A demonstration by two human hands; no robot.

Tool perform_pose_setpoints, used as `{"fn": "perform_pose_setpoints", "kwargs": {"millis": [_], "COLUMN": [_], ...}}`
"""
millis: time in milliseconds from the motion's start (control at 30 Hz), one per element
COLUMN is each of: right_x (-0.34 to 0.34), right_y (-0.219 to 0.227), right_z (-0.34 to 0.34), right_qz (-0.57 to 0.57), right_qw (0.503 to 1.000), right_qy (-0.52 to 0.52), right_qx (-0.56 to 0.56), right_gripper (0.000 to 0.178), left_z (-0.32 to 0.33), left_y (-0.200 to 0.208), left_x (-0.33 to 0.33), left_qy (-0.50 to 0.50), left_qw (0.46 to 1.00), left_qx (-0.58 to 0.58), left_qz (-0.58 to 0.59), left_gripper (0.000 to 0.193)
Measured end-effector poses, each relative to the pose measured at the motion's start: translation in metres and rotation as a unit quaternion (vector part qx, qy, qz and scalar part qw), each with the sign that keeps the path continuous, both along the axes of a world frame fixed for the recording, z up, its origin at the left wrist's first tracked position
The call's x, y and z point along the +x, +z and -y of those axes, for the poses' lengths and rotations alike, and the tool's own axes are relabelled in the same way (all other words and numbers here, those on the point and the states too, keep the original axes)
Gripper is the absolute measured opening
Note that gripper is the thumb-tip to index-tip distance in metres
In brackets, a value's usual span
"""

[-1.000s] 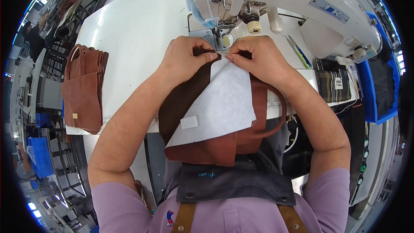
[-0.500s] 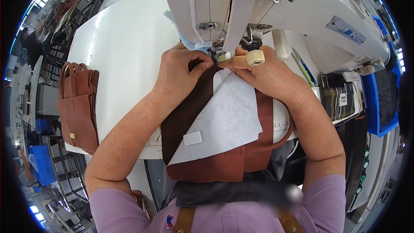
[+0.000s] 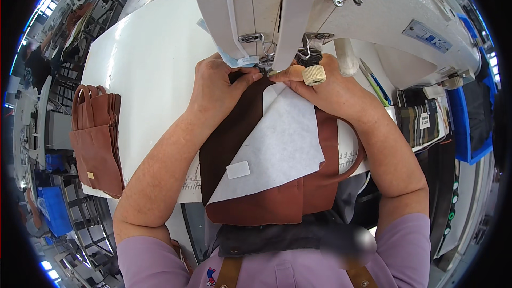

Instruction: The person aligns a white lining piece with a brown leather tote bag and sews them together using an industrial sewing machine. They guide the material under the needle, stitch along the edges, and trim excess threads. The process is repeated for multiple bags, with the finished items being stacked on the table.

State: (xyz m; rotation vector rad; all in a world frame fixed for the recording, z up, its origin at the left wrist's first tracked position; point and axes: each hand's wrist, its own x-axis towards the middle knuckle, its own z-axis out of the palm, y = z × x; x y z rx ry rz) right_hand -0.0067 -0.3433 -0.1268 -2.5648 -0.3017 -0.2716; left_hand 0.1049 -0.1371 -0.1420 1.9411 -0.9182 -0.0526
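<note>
Both hands meet under the head of a white sewing machine (image 3: 426,26), close to its needle area. My left hand (image 3: 216,82) pinches the top edge of a dark brown lining (image 3: 226,144) between thumb and forefinger. From the other side my right hand (image 3: 314,82) presses its thumb and fingers together on the same work, partly behind a cream knob (image 3: 314,74). The lining belongs to a reddish-brown leather bag piece (image 3: 256,208) with a looped handle, hanging over the table's near edge. Grey-white backing (image 3: 282,133) with a small blank label (image 3: 238,170) is folded across it.
Several brown leather bags (image 3: 96,144) are stacked at the white table's (image 3: 144,58) left edge. Right of the machine lie a pen (image 3: 376,82) and folded striped fabric (image 3: 418,125). A blue bin (image 3: 469,122) stands beyond. Another person (image 3: 38,66) is at far left.
The view has shifted slightly, so the machine head sits a little further left. Both hands keep their grip near the needle, and the bag piece has barely moved.
</note>
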Motion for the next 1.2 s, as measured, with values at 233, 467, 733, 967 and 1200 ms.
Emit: {"fn": "perform_pose_setpoints", "kwargs": {"millis": [233, 467, 733, 967, 1200], "right_x": [0.003, 0.006, 0.005, 0.007, 0.011], "right_y": [-0.01, -0.01, -0.01, -0.005, -0.009], "right_z": [0.004, 0.005, 0.003, -0.003, 0.001], "right_qz": [0.055, 0.039, 0.039, 0.015, 0.047], "right_qw": [0.998, 0.999, 0.999, 0.998, 0.996], "right_qy": [0.003, 0.017, 0.015, 0.008, 0.013], "right_qx": [-0.025, 0.012, 0.024, 0.057, 0.073], "right_gripper": [0.022, 0.015, 0.013, 0.013, 0.017], "left_z": [-0.002, -0.001, -0.012, -0.024, -0.023], "left_y": [0.0, 0.003, 0.02, 0.009, 0.006], "left_x": [0.002, 0.002, -0.014, -0.059, -0.051], "left_qy": [-0.001, 0.001, 0.006, -0.076, -0.074], "left_qw": [1.0, 0.999, 0.953, 0.957, 0.956], "left_qx": [0.013, 0.038, 0.14, 0.166, 0.172], "left_qz": [0.0, 0.018, 0.269, 0.223, 0.226], "left_gripper": [0.016, 0.016, 0.027, 0.05, 0.054]}}
